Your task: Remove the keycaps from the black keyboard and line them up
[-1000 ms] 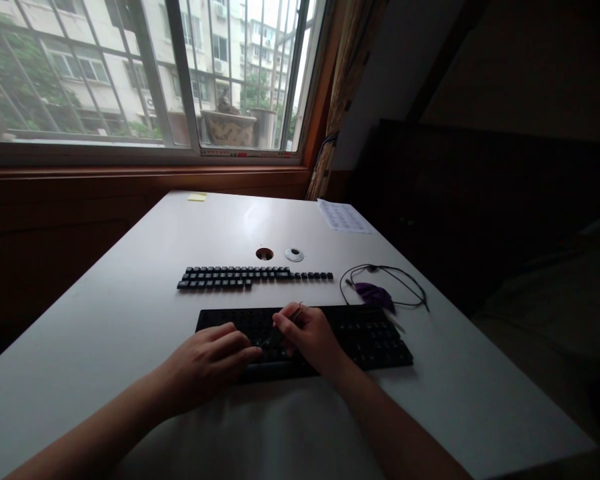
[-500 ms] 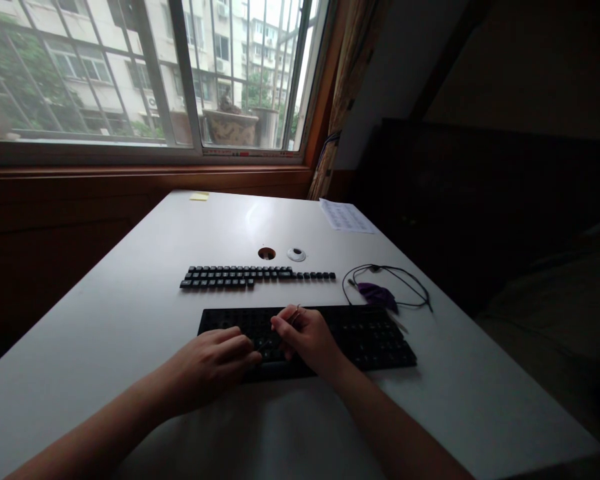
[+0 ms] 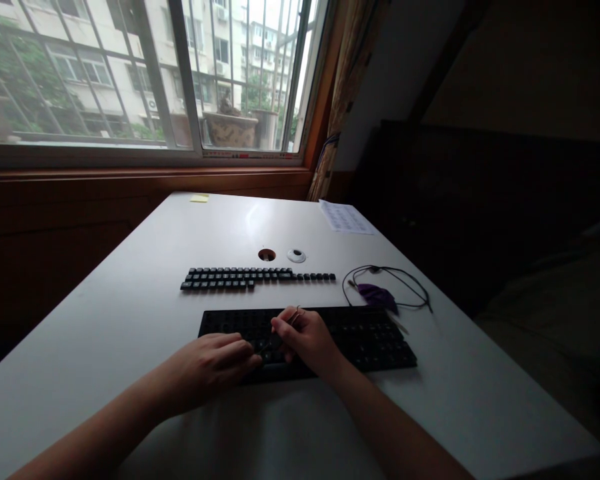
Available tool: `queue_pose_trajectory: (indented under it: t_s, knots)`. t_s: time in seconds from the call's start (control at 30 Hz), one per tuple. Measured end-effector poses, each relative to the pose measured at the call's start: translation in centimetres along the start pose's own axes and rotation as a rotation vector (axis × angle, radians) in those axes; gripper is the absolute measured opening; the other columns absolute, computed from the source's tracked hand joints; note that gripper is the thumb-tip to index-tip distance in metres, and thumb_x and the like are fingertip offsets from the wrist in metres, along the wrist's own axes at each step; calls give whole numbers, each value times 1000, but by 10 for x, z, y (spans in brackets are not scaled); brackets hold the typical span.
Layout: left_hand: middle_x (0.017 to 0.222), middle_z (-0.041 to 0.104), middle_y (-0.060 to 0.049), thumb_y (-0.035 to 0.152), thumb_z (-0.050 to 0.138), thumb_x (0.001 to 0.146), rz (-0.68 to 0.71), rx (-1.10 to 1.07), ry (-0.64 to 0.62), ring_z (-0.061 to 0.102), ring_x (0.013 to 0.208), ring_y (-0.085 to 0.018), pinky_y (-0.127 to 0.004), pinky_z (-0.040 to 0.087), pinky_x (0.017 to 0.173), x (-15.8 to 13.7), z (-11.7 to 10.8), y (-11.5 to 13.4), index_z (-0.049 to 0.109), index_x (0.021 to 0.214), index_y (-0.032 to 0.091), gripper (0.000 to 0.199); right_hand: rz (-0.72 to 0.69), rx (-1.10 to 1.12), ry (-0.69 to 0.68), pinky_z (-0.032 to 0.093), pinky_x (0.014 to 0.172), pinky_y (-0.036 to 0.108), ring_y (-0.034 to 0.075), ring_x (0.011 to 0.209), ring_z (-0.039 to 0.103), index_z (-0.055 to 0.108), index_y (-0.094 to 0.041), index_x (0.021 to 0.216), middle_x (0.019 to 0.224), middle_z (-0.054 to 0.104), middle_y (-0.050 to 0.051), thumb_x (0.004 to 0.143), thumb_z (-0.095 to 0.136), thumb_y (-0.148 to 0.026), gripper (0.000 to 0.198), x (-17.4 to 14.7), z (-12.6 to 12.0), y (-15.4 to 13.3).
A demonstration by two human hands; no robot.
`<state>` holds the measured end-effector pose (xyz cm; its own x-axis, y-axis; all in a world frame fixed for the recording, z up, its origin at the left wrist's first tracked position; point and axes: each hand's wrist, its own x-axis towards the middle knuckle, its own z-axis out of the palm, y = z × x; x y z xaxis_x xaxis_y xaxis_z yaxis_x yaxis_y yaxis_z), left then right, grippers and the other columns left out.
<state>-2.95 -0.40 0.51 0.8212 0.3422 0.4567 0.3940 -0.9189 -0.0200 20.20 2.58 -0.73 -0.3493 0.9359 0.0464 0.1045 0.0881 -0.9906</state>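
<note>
A black keyboard (image 3: 370, 343) lies near me on the white table, with some of its keycaps off at the left. My left hand (image 3: 220, 360) rests over its lower left part, fingers bent and pressed together at the keys; whatever lies under the fingertips is hidden. Beside it, my right hand (image 3: 305, 339) is closed in a pinch around a thin metal tool with a loop (image 3: 296, 315), its lower end pointing down toward the keys near my left fingertips. Behind the keyboard, loose black keycaps (image 3: 220, 277) stand in rows.
To the right a black cable (image 3: 425, 293) lies coiled around a purple cloth-like piece (image 3: 377, 295). Farther back are a round hole (image 3: 267, 255), a white grommet cover (image 3: 297, 255), printed paper (image 3: 347, 218) and a yellow note (image 3: 199, 198). A barred window is beyond the table (image 3: 105, 300).
Both hands stay almost in place over the keyboard. My left fingers and the tool's lower end have shifted only slightly.
</note>
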Motion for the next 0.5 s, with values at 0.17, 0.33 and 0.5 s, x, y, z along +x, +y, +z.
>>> queue_pose_trajectory:
  t_s: [0.17,0.33,0.5]
  knots:
    - [79,59,-4,17,45,99,-19,-30,46,54,64,-13,-26,49,56,-1,1,0,62,106,16,18,17,1,-4,41,35,14,7,39,54,60,-16,76,54,58,-4,85,64,-48,34,0,0,-1]
    - [80,60,-4,17,46,98,-18,-9,35,55,65,-14,-26,50,56,-2,3,-1,61,106,16,17,-4,-9,-17,39,35,15,7,38,53,60,-16,77,54,58,-4,86,64,-47,32,-1,1,-2]
    - [82,60,-5,16,47,96,-32,-20,64,57,67,-13,-26,53,58,-6,8,-3,60,108,16,17,-11,-46,-18,40,36,15,8,38,54,60,-17,78,54,61,-3,87,63,-47,31,-4,2,-2]
